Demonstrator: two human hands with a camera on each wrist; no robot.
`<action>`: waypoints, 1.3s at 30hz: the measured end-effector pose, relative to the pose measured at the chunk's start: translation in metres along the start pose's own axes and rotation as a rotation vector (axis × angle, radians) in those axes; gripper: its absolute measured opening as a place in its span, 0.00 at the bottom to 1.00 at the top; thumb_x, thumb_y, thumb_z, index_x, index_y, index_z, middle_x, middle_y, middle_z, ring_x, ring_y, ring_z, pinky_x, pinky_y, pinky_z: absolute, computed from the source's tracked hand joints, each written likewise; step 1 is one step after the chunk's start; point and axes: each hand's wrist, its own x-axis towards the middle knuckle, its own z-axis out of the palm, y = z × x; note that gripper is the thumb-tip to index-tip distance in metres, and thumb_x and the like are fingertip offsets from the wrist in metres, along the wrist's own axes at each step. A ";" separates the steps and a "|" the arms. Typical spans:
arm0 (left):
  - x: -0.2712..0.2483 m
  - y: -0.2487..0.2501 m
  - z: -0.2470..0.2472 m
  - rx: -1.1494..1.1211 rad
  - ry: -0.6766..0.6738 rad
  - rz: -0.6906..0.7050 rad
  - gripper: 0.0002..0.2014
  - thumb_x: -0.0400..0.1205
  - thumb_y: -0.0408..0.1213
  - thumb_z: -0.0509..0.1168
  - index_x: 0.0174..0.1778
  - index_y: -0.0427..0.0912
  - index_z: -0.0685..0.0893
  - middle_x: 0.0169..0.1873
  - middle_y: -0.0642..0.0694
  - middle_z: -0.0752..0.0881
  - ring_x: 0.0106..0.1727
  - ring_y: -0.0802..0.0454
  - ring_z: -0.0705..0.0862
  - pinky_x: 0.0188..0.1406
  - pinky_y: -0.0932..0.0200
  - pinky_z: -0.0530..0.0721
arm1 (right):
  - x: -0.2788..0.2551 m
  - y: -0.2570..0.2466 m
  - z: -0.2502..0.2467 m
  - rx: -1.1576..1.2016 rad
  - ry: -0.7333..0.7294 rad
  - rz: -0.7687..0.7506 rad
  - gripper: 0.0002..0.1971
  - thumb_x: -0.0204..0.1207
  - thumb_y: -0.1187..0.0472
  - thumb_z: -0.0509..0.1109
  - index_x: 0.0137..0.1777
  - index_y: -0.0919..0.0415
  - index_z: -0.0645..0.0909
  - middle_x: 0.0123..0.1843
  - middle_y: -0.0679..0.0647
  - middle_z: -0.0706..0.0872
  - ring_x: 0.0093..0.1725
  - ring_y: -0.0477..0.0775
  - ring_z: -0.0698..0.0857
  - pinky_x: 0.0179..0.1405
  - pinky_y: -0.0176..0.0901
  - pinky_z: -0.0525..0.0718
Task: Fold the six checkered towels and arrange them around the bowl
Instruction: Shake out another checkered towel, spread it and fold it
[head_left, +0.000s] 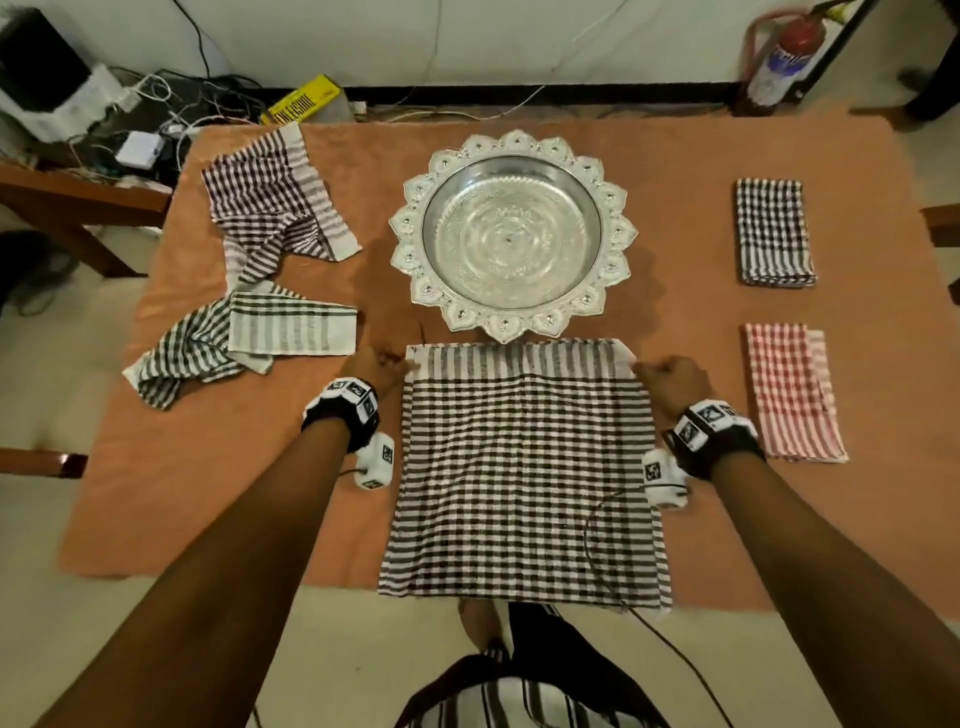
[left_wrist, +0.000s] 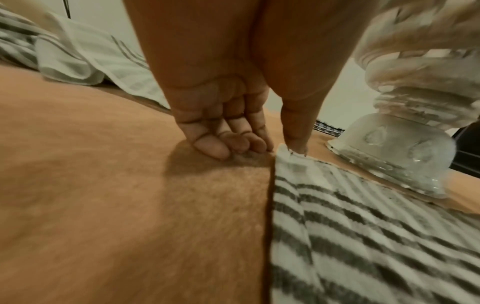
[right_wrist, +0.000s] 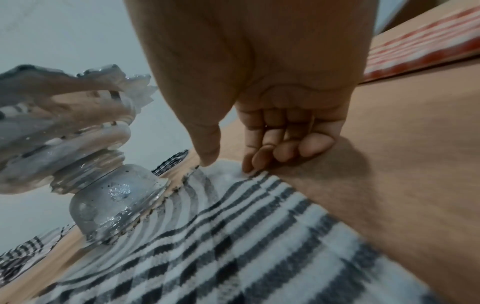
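A black-and-white checkered towel (head_left: 524, 478) lies spread flat in front of the silver pedestal bowl (head_left: 511, 234), its near edge hanging over the table's front. My left hand (head_left: 382, 366) pinches the towel's far left corner, and my right hand (head_left: 670, 376) pinches the far right corner. In the left wrist view the thumb and index finger of the left hand (left_wrist: 283, 150) meet on the white corner, next to the bowl's foot (left_wrist: 394, 156). In the right wrist view the right hand (right_wrist: 228, 164) holds the other corner the same way, close to the bowl's foot (right_wrist: 111, 197).
On the orange table cover (head_left: 208, 493), a folded black checkered towel (head_left: 774, 231) and a folded red checkered towel (head_left: 792, 389) lie at the right. Two crumpled towels sit at the left, a brown one (head_left: 275, 208) and a dark green one (head_left: 234, 338). Cables clutter the floor behind.
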 end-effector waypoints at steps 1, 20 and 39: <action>0.005 0.008 0.000 0.001 0.020 -0.005 0.18 0.76 0.46 0.76 0.54 0.41 0.82 0.43 0.47 0.83 0.46 0.50 0.79 0.48 0.60 0.73 | 0.009 -0.007 0.004 0.006 0.016 -0.008 0.23 0.68 0.36 0.75 0.43 0.58 0.85 0.42 0.54 0.90 0.43 0.59 0.88 0.50 0.54 0.88; 0.038 0.012 -0.014 -0.177 0.072 0.052 0.15 0.69 0.53 0.79 0.34 0.47 0.82 0.34 0.43 0.88 0.38 0.44 0.87 0.43 0.51 0.87 | 0.041 -0.012 -0.011 0.400 0.058 -0.226 0.23 0.67 0.66 0.83 0.62 0.60 0.81 0.54 0.58 0.86 0.49 0.50 0.83 0.49 0.36 0.85; -0.122 -0.107 0.005 0.084 -0.293 -0.136 0.09 0.78 0.34 0.73 0.32 0.47 0.89 0.25 0.52 0.89 0.31 0.53 0.87 0.39 0.58 0.87 | -0.122 0.119 0.010 0.025 -0.235 0.012 0.13 0.75 0.52 0.78 0.48 0.62 0.87 0.44 0.57 0.91 0.49 0.60 0.89 0.43 0.46 0.82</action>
